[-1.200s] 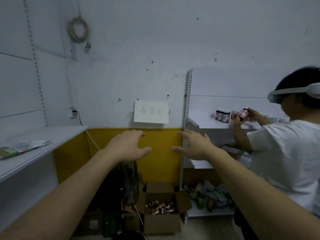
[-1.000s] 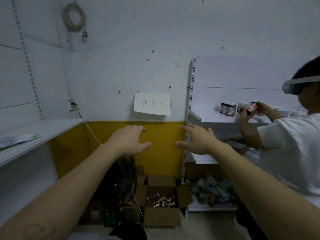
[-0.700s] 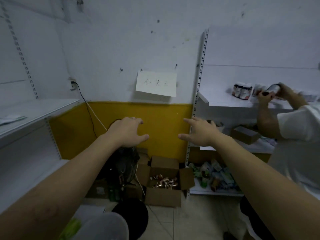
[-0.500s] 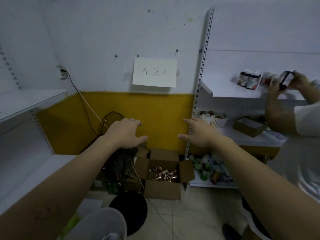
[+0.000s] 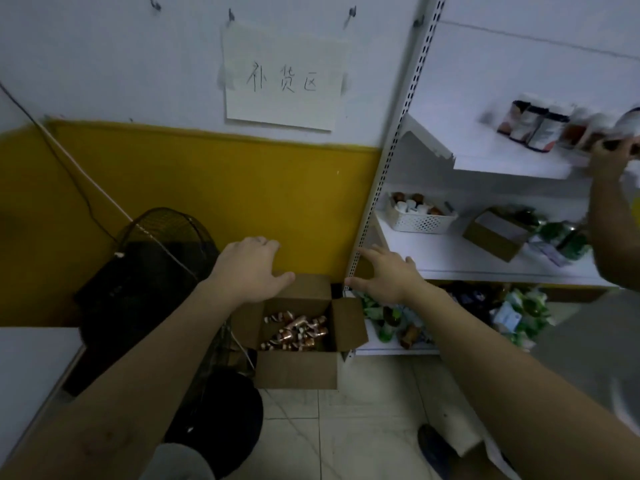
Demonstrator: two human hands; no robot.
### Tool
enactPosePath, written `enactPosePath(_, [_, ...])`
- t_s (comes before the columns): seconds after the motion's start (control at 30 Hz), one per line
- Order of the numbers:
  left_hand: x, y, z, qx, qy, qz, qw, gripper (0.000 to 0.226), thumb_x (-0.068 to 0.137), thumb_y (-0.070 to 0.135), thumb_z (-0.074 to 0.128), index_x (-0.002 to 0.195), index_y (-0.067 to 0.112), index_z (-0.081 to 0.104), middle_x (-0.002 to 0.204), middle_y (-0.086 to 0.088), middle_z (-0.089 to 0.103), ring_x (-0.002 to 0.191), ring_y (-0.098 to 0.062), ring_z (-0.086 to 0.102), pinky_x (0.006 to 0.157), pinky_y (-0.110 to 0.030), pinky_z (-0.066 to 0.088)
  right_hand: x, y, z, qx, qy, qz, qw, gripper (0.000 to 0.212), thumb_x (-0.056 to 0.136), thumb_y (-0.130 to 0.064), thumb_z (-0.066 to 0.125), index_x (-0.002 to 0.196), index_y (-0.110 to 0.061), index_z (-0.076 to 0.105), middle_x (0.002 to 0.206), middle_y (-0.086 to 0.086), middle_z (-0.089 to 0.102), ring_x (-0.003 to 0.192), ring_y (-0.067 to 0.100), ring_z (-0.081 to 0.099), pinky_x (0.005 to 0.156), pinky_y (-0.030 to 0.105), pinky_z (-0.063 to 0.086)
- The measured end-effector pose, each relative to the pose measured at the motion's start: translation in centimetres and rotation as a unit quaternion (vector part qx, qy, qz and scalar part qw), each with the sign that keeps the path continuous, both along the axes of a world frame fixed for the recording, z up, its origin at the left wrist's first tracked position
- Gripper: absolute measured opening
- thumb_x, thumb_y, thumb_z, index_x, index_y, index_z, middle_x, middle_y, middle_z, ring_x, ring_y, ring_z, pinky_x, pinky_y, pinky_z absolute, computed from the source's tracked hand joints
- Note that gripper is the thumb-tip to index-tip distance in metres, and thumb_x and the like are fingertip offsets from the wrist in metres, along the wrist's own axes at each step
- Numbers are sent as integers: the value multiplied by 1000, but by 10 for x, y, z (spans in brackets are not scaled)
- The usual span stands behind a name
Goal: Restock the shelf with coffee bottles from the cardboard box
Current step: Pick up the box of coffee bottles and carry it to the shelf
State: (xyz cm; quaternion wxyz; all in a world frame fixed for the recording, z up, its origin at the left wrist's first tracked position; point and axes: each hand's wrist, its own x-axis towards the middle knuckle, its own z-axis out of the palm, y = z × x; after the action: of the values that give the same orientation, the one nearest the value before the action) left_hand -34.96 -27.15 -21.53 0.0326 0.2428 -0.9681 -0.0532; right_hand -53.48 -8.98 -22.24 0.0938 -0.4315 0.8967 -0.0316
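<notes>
Head view — shelf btls (image 5: 535, 124) blurred (far rt)

One head-worn wide-angle camera looks forward and down onto the cardboard box (image 5: 298, 372).

brown cardboard box (image 5: 298, 372) | copper-toned coffee bottles (image 5: 294, 332) | yellow wall band (image 5: 207, 188) | white perforated basket (image 5: 420, 221)
</notes>
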Motion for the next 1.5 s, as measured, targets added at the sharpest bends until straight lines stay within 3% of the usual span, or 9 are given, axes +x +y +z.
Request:
enactPosePath(0.53, [-191, -101, -120, 98, -95, 83, 987, 69, 85, 64, 45, 137, 18, 41, 136, -8, 49, 122, -28, 46, 98, -42, 41, -215, -114, -148, 19, -151, -9, 988, 80, 84, -69, 47, 148, -24, 29, 158, 7, 25, 141, 33, 28, 111, 57, 23])
enactPosePath(0.67, [-248, -117, -159, 137, -142, 116, 973, 69, 84, 61, 46, 139, 19, 40, 137, -7, 49, 123, -27, 47, 95, -39, 43, -268, -130, -198, 0, -258, -33, 966, 64, 85, -60, 53, 134, -18, 49, 134, 13, 54, 120, 32, 51, 98, 47, 45])
enactPosePath(0.77, [-278, -129, -192, 165, -146, 149, 964, 68, 83, 63, 46, 137, 21, 41, 135, -6, 50, 120, -25, 48, 93, -39, 42, -289, -141, -228, 29, -306, -30, 951, 60, 90, -57, 44, 116, -5, 60, 115, 18, 64, 105, 31, 60, 90, 45, 47])
enactPosePath(0.83, [-295, -142, -224, 180, -151, 172, 957, 70, 83, 63, 46, 138, 21, 40, 136, -7, 50, 121, -26, 48, 93, -38, 41, -303, -152, -260, 44, -314, -5, 948, 87, 84, -72, 24, 122, -1, 57, 123, 19, 61, 114, 33, 56, 100, 44, 41])
enactPosePath(0.97, [-310, -154, -287, 242, -151, 190, 939, 64, 85, 58, 49, 135, 19, 43, 130, -8, 53, 113, -28, 52, 83, -35, 42, -313, -155, -331, 64, -358, -114, 925, 62, 87, -43, 63, 134, -6, 48, 135, 19, 53, 121, 35, 51, 97, 35, 39])
enactPosePath(1.1, [-327, -164, -364, 334, -145, 190, 912, 57, 88, 46, 55, 135, 15, 45, 130, -9, 53, 113, -27, 52, 91, -38, 46, -323, -166, -416, 107, -411, -213, 880, 84, 84, -60, 58, 149, -14, 30, 149, 11, 40, 129, 30, 46, 106, 40, 40])
enactPosePath(1.3, [-339, -185, -506, 426, -125, 217, 869, 38, 91, 33, 57, 125, 17, 53, 122, -9, 59, 105, -27, 57, 81, -33, 46, -353, -179, -557, 97, -413, -342, 838, 80, 84, -58, 58, 149, -20, 29, 144, 9, 46, 120, 29, 54, 99, 44, 47])
enactPosePath(1.43, [-343, -183, -596, 456, -129, 215, 854, 35, 90, 31, 59, 121, 15, 58, 120, -9, 60, 108, -29, 56, 87, -31, 43, -370, -171, -641, 155, -358, -354, 850, 86, 83, -54, 62, 150, -20, 20, 143, 16, 42, 122, 36, 52, 98, 51, 46])
enactPosePath(1.5, [-345, -181, -634, 463, -122, 200, 855, 30, 90, 28, 60, 116, 11, 61, 115, -10, 63, 104, -28, 58, 84, -28, 40, -374, -164, -676, 197, -305, -349, 864, 92, 83, -53, 64, 152, -19, 13, 150, 19, 28, 133, 40, 37, 105, 55, 38])
